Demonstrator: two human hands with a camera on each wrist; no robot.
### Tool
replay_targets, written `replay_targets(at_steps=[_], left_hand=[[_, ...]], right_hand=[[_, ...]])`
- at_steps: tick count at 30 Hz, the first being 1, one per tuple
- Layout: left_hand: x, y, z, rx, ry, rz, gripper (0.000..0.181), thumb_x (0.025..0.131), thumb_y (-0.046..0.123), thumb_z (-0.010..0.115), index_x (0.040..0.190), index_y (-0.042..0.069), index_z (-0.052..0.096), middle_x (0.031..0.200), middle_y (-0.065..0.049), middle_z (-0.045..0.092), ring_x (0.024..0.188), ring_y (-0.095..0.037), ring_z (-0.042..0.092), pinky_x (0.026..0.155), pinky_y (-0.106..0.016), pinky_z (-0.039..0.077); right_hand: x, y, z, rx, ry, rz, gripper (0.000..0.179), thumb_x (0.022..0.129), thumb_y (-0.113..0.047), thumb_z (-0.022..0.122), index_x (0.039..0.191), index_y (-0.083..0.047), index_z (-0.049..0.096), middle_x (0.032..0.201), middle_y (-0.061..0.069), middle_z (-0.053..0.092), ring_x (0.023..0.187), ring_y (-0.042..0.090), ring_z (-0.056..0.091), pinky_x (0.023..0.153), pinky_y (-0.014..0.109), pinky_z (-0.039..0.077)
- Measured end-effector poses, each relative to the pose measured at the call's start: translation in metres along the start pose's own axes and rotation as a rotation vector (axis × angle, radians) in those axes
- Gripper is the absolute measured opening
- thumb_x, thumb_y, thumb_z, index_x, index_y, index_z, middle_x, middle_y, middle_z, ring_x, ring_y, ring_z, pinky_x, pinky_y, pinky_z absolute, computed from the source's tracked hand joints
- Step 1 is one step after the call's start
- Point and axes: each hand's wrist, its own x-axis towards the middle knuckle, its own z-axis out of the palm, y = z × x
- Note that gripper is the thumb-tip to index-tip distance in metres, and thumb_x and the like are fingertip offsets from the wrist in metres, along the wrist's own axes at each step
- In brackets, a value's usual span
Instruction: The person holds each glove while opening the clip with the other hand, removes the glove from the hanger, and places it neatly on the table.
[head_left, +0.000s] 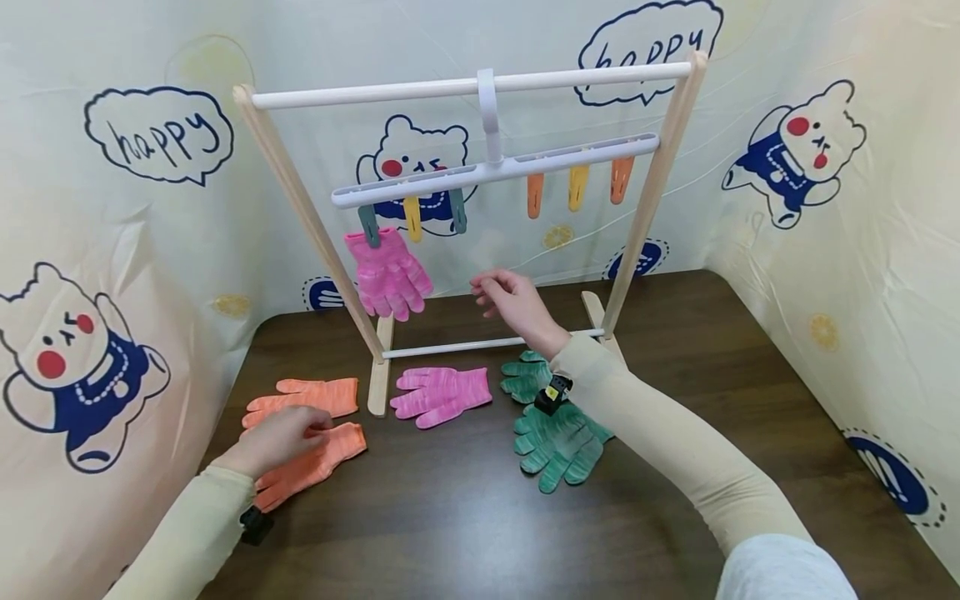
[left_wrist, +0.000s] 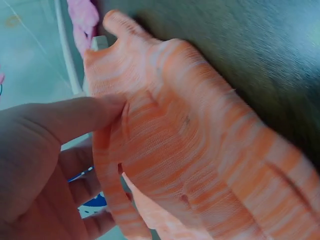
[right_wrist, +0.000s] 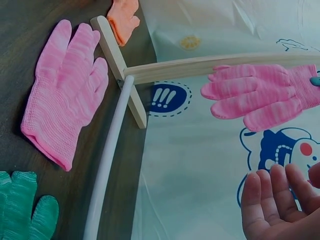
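My left hand (head_left: 277, 442) is over the nearer orange glove (head_left: 318, 467). In the left wrist view its thumb (left_wrist: 95, 112) lies on the orange knit and the other fingers pass behind the glove's edge, pinching it. My right hand (head_left: 517, 308) is raised in front of the rack with fingers loosely bent, holding nothing. A pink glove (head_left: 390, 275) hangs cuff up from a dark green clip (head_left: 368, 226) at the hanger's left end. The white hanger (head_left: 450, 177) hooks over the rack's top rod. Another pink glove (head_left: 442, 396) lies flat on the table.
A wooden rack (head_left: 296, 200) with white rods stands on the brown table (head_left: 450, 533). Yellow (head_left: 577, 187), orange and green clips hang along the hanger. Two green gloves (head_left: 562, 446) lie beneath my right forearm. The farther orange glove (head_left: 330, 396) lies left of the rack's foot.
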Motion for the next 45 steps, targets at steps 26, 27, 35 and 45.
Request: replay_targets(at_steps=[26,27,35,45], left_hand=[[0.004,-0.007,0.015,0.086,0.05,0.001,0.013,0.087,0.008,0.08,0.093,0.014,0.071,0.085,0.007,0.066,0.075,-0.011,0.059,0.074,-0.04,0.056],[0.003,-0.006,0.015,0.061,0.033,-0.007,0.012,0.088,0.008,0.08,0.094,0.014,0.071,0.086,0.007,0.066,0.076,-0.01,0.059,0.074,-0.04,0.056],[0.001,-0.005,0.018,0.018,0.018,-0.047,0.01,0.091,0.012,0.078,0.097,0.015,0.071,0.088,0.007,0.067,0.078,-0.011,0.061,0.077,-0.041,0.057],[-0.001,0.0,0.019,0.018,0.016,-0.061,0.008,0.093,0.014,0.076,0.092,0.017,0.068,0.079,0.009,0.061,0.069,-0.009,0.055,0.067,-0.034,0.051]], right_hand=[[-0.001,0.004,0.005,0.004,-0.049,0.031,0.029,0.11,-0.018,0.05,0.125,0.0,0.068,0.117,0.017,0.069,0.099,0.023,0.066,0.097,0.058,0.053],[-0.001,0.004,0.006,0.004,-0.052,0.032,0.029,0.11,-0.017,0.05,0.125,0.001,0.068,0.117,0.017,0.069,0.099,0.023,0.066,0.097,0.058,0.053],[-0.001,0.005,0.007,0.001,-0.068,0.031,0.029,0.111,-0.017,0.05,0.125,0.0,0.068,0.117,0.016,0.069,0.098,0.021,0.066,0.097,0.058,0.053],[-0.002,0.002,0.012,-0.018,-0.099,0.029,0.03,0.111,-0.018,0.05,0.125,0.001,0.069,0.12,0.018,0.069,0.098,0.02,0.066,0.087,0.042,0.059]])
